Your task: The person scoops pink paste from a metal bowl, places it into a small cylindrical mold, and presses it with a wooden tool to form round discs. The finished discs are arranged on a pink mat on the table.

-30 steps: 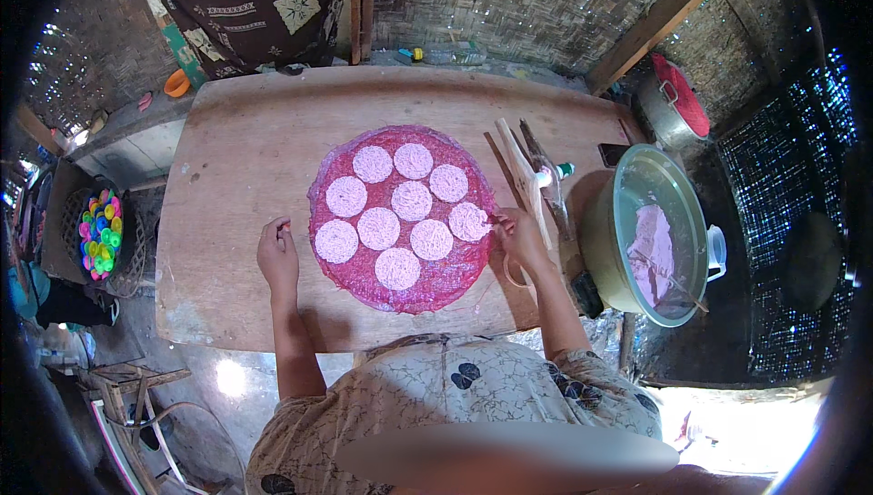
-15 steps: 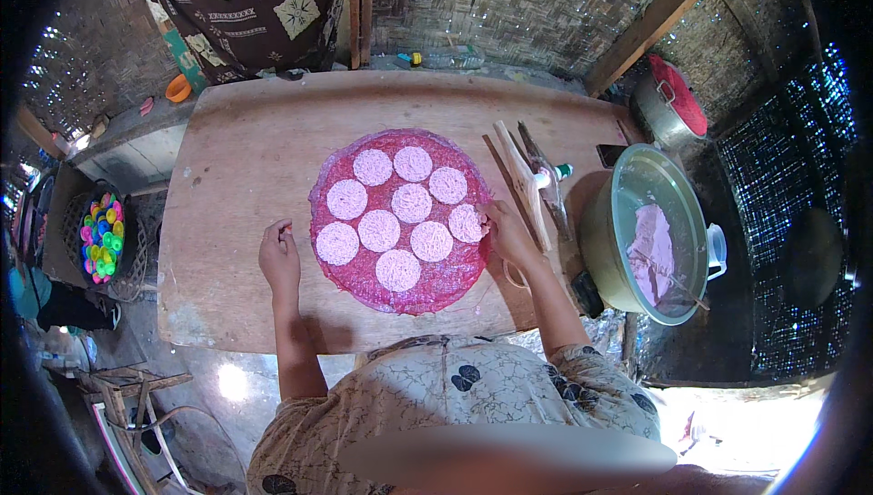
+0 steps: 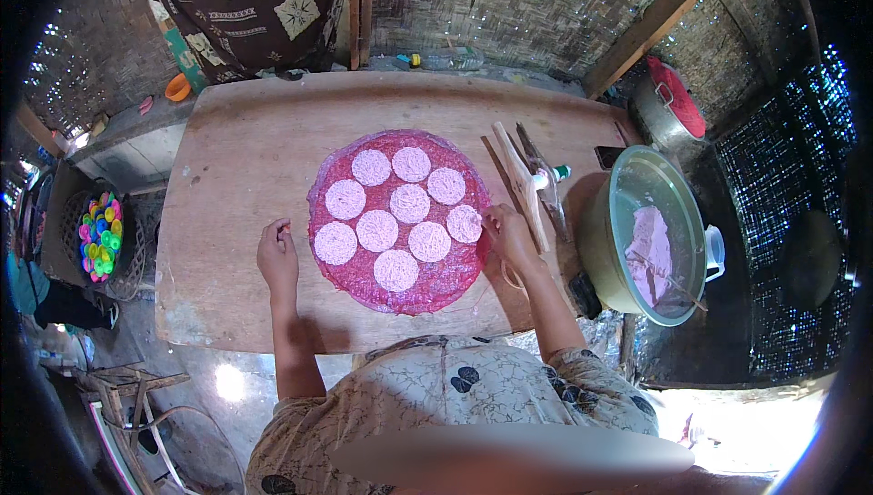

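Item: round red mesh mat [image 3: 427,290] lay at the middle of the wooden table [image 3: 236,159], bearing nine pale pink discs [image 3: 376,230]; your right hand [image 3: 506,233] rested at its right edge, fingertips pinching the rightmost disc [image 3: 463,223]. Your left hand [image 3: 277,257] lay loosely curled and empty on the table just left of the mat. To the right were wooden sticks [image 3: 520,181] and a green lidded pot [image 3: 647,236].

Pale pink discs [image 3: 410,202] lie on a deep magenta mat [image 3: 436,286] over a brown tabletop [image 3: 236,159]. Right, an olive-green pot [image 3: 596,250] holds pink dough [image 3: 647,254]. Far right, a red lid [image 3: 677,100]. Left, a basket [image 3: 68,222] of many-coloured caps [image 3: 100,233].
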`<state>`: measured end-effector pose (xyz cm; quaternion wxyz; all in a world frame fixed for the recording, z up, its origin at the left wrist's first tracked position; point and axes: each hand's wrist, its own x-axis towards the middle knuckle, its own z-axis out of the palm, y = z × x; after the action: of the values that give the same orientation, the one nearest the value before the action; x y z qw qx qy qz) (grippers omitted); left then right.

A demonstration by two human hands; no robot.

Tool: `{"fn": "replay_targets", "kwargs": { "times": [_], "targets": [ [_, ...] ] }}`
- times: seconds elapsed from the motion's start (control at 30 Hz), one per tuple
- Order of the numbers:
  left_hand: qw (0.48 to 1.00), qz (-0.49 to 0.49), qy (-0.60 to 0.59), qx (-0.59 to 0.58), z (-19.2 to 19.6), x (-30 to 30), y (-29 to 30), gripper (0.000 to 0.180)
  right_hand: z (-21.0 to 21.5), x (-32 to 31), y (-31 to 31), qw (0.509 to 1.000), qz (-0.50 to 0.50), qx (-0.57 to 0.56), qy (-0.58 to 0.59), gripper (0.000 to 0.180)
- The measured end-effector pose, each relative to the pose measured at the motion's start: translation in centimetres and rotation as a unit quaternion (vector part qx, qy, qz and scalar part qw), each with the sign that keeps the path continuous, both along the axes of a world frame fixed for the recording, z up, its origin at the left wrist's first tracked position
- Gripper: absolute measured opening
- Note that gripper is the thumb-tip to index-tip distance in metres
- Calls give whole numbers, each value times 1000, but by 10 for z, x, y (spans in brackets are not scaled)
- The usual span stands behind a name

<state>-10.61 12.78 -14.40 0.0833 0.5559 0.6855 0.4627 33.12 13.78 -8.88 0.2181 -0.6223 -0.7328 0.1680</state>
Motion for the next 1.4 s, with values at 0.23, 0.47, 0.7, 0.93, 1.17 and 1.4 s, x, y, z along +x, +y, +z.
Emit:
{"fn": "replay_targets", "kwargs": {
  "times": [0.23, 0.47, 0.7, 0.93, 1.17, 1.4],
  "targets": [
    [1000, -1, -23, 9, 2, 3, 3, 19, -26, -15, 22, 990, 40, 119, -60, 25],
    [1000, 5, -7, 16, 0, 0, 2, 20, 5, -18, 4, 996, 68, 62, -18, 39],
    [999, 27, -18, -11, 6, 5, -2, 17, 2, -9, -10, 975, 172, 133, -54, 30],
    [999, 38, -27, -10, 9, 12, 0, 16, -15, 18, -7, 993, 43, 75, 82, 32],
    [998, 45, -33, 20, 1, 11, 1, 16, -6, 30, -5, 986, 75, 109, 103, 29],
    [999, 45, 15, 5, -8, 2, 6, 18, 108, 90, -55, 893, -81, 241, 371, 30]
  ]
}}
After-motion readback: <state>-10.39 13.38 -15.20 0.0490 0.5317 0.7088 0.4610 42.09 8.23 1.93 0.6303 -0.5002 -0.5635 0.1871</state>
